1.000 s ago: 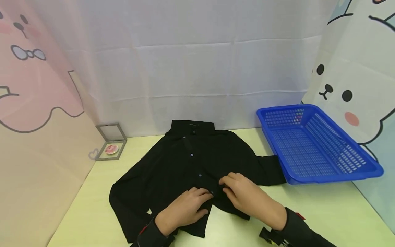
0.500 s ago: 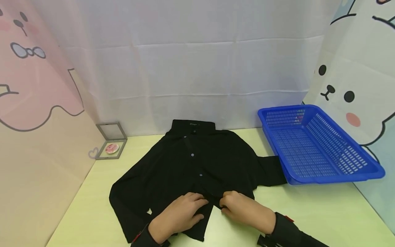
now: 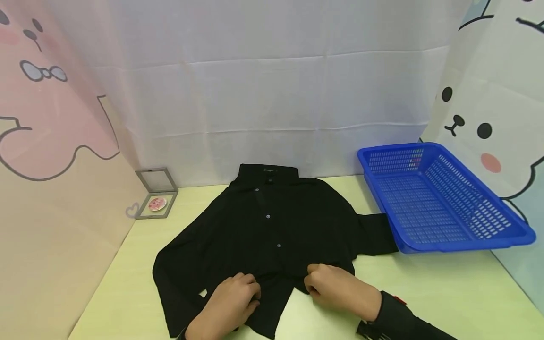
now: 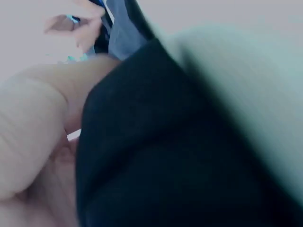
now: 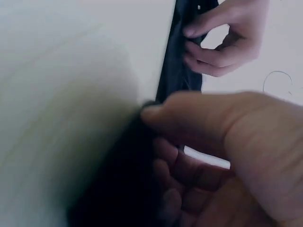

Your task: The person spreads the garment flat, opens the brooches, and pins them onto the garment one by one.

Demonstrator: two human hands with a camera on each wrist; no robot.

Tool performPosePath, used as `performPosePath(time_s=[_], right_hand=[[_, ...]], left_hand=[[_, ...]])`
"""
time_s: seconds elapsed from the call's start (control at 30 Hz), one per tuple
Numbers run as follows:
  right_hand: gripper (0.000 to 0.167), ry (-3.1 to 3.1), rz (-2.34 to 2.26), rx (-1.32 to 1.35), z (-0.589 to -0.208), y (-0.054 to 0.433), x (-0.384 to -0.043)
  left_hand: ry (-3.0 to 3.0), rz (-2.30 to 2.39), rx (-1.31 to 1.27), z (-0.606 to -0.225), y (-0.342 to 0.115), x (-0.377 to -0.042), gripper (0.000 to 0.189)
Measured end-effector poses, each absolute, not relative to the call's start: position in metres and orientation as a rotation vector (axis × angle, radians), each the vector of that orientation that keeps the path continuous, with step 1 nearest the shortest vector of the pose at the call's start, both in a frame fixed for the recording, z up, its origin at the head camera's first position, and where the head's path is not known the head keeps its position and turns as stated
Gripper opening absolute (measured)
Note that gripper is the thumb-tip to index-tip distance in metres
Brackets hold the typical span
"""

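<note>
A black button-up shirt (image 3: 297, 217) lies face up, its collar toward the back curtain and its hem toward me. Pale buttons run down the front. At the lower left of the hem, my left hand (image 3: 229, 300) has its fingers curled at the cloth; in the left wrist view the dark fabric (image 4: 142, 142) fills the space beside thumb and fingers. My right hand (image 3: 337, 288) pinches the hem on the other side, and the right wrist view shows its thumb (image 5: 189, 116) pressing the black edge against curled fingers. Between the hands, the two front panels part in a V.
A blue plastic basket (image 3: 505, 243) stands at the right, overlapping the cuff of one sleeve. At the back left an open grey-framed case (image 3: 167, 205) holds a small pink round item (image 3: 157, 204). A white curtain (image 3: 263, 94) rises behind the pale yellow table (image 3: 425, 293).
My left hand has moved left along the hem, away from the button placket. The right hand has come down from the shirt front to the hem and taken hold of it.
</note>
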State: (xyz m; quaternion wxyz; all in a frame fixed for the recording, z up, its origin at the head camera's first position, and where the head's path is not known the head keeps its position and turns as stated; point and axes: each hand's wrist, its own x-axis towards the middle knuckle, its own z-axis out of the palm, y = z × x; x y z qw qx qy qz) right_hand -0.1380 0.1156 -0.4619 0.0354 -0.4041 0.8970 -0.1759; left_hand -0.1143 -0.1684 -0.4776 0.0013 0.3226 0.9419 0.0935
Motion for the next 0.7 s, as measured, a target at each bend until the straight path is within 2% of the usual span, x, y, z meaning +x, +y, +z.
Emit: performPosePath(time_s=[0.13,0.47,0.7], right_hand=[[0.023,2.553,-0.66,-1.279,-0.452,0.124,-0.136],[0.026,2.392,-0.844,-1.391,-0.42,0.148,-0.133],[0.027,2.349,-1.002,-1.378,-0.409,0.164,-0.134]], left_hand=[[3.023,0.341,0.976,-0.476,-0.165,-0.119,0.029],[3.154,0.582,0.533,-0.455,-0.171,-0.148,0.016],[3.145,0.616,0.338,-0.466,-0.179,-0.165,0.017]])
